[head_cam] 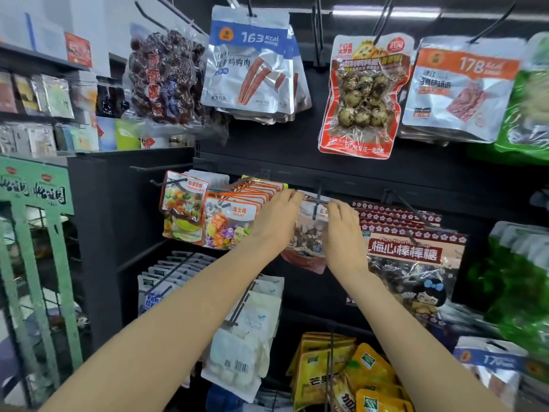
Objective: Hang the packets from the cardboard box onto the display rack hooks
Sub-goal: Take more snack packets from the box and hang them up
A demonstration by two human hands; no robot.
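A clear packet (309, 230) with brown and grey stone-like candy and a red bottom edge hangs between my hands in the middle row of the black display rack (297, 162). My left hand (274, 220) grips its upper left corner and my right hand (344, 230) grips its upper right edge. The packet's top sits at a black hook (318, 200) that points toward me. The cardboard box is out of view.
Orange candy packets (228, 221) hang just left of my hands, plum lollipop packets (416, 248) just right. Above hang chicken strip (252, 63) and quail egg (362, 96) packets. Below are white (246, 337) and yellow (335, 370) packets. Hooks jut out toward me. A green stand (35, 233) is far left.
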